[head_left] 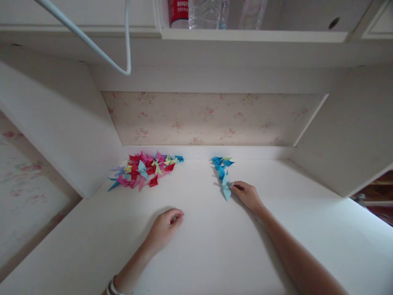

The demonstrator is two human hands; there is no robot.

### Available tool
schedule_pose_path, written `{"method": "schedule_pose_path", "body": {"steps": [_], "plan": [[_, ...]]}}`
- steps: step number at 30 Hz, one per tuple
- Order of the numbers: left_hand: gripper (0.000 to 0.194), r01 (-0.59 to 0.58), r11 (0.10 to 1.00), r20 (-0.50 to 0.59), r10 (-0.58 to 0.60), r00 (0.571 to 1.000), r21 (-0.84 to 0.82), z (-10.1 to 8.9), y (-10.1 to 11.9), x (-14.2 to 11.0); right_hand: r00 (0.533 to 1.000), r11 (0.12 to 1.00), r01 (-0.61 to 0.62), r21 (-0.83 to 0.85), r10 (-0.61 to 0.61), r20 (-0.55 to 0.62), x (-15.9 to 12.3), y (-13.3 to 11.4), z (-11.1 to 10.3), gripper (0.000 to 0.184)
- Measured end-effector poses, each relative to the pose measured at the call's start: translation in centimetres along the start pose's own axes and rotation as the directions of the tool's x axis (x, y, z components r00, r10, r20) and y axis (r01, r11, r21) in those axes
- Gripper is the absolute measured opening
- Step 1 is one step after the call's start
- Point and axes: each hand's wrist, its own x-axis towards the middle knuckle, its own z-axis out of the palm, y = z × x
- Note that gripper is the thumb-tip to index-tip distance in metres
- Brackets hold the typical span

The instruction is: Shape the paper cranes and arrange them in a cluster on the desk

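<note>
A light blue paper crane (226, 189) is pinched at its right side by my right hand (245, 195), low over the white desk. Just behind it lie several darker blue paper cranes (221, 172), with a yellow-green one (227, 158) at the far end of the group. Over on the left, a heap of mixed paper cranes (144, 169) in pink, red, yellow and blue rests against the back of the desk. My left hand (167, 226) is on the desk in front of that heap, fingers curled in with thumb and fingertips close together, and nothing shows in them.
White side panels (331, 135) and a back ledge (196, 152) bound the desk (196, 254). Overhead, a shelf (254, 35) holds a red container (179, 14) and clear plastic bottles (204, 14). A white bent rod or cable (92, 45) hangs at upper left.
</note>
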Motion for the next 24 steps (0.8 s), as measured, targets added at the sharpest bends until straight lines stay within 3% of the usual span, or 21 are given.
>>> {"method": "schedule_pose_path", "body": {"steps": [15, 24], "plan": [[0.027, -0.012, 1.0, 0.004, 0.012, 1.0, 0.022, -0.1, 0.2, 0.1, 0.995, 0.999, 0.021, 0.035, -0.025, 0.094, 0.9, -0.9, 0.3, 0.027], [0.03, 0.027, 1.0, 0.006, -0.027, 1.0, 0.005, 0.1, -0.1, 0.2, 0.998, 0.981, -0.07, 0.179, 0.069, 0.013, 0.7, 0.1, 0.4, 0.027]]}}
